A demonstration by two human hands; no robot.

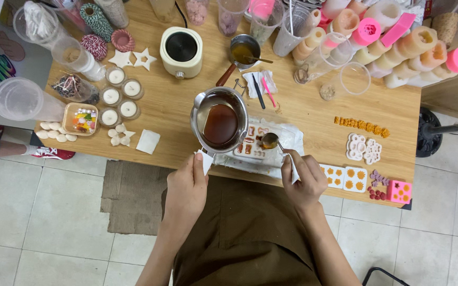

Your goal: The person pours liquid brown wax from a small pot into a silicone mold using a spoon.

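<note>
From the head camera, a wooden table (pixel 314 114) fills the upper half, with the person standing at its near edge.

The left hand (pixel 186 185) is closed on the handle of a steel pot (pixel 219 123), with a scrap of white paper (pixel 205 160) wrapped between fingers and handle. The pot hangs just above the near edge, about mid-length, and holds dark amber liquid.

The right hand (pixel 304 177) pinches a spoon (pixel 271 141) by its handle, also through a bit of white paper. The spoon's bowl carries amber liquid and sits just right of the pot, over a white mould (pixel 253 145) that lies on crumpled white sheet. Some of the mould's small cavities are filled reddish-brown.

To the right along the near edge lie flat white moulds with orange flowers (pixel 345 177) and a pink mould (pixel 399 191) at the near right corner. Further in are white flower shapes (pixel 363 148) and a row of orange pieces (pixel 361 126).

On the left half stand four tealight candles (pixel 119 98), a small dish of coloured bits (pixel 82 119) and a white square (pixel 148 141). Toward the far edge sit a cream hotplate (pixel 181 51) and a second small pot (pixel 244 50). Tall pink and cream moulds (pixel 398 45) crowd the far right corner.
</note>
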